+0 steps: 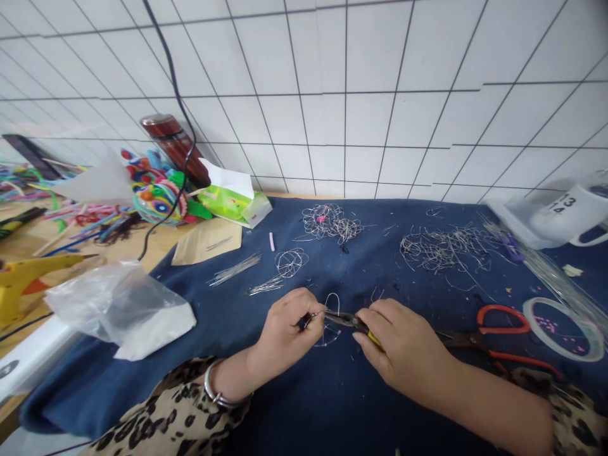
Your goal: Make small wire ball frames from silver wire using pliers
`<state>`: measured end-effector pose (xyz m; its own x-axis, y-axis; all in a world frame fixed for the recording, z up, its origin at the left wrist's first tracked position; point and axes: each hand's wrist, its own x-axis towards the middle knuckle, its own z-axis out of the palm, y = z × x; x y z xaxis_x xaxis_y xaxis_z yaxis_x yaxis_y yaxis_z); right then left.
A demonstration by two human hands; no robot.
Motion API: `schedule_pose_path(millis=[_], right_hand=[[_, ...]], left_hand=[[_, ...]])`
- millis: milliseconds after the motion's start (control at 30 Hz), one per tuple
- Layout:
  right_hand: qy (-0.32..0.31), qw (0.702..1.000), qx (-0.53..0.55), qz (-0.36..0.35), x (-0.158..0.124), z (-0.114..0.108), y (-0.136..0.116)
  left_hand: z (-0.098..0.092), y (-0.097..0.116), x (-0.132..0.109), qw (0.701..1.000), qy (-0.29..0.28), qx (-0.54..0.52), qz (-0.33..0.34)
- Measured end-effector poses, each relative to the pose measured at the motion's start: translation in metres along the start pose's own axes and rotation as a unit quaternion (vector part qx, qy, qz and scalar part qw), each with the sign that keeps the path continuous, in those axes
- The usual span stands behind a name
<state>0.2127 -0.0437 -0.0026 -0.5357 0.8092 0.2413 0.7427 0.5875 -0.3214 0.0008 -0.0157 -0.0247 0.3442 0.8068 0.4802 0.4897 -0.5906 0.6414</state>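
In my right hand (pixel 396 335) is a pair of pliers (pixel 346 318) with yellow grips, its dark jaws pointing left. My left hand (pixel 289 326) pinches a thin wire piece (pixel 333 297) close to the plier tips. A loop of this wire rises above the jaws, and more of it with small pink beads hangs below. My left fingers hide part of the wire. Behind my hands lie a round wire frame (pixel 291 263), a bundle of short wires (pixel 266 286) and a bundle of straight wires (pixel 236 269).
Tangled wire heaps (pixel 446 248) (pixel 332 223) lie on the blue cloth (pixel 304 405). Orange-handled scissors (pixel 503 320) and a clear ring (pixel 564 329) with pink beads are at right, near a white mug (pixel 582 212). A yellow glue gun (pixel 33 278) and plastic bag (pixel 114 301) lie left.
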Motion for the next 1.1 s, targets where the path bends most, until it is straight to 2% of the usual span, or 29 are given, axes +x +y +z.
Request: schedule_pose_path(millis=[167,433,867,1100], right_hand=[[0.014,1.000,-0.012,0.005,0.0004,-0.0023,-0.0020],[-0.004,1.000,-0.018,0.020,0.0007,-0.0007,-0.0048],[-0.013,0.999,-0.045,0.013,0.0001,-0.0025,-0.0056],[-0.009,0.995,-0.098,0.002,0.0001,-0.0011,-0.0068]], left_hand=[[0.0005,0.0011,0.0000,1.000,0.014,0.011,0.014],[0.0023,0.0012,0.0002,0.998,0.024,0.039,0.034],[0.0041,0.0022,-0.0007,0.998,0.029,0.050,0.027],[0.0052,0.0023,-0.0004,0.997,0.028,0.066,0.021]])
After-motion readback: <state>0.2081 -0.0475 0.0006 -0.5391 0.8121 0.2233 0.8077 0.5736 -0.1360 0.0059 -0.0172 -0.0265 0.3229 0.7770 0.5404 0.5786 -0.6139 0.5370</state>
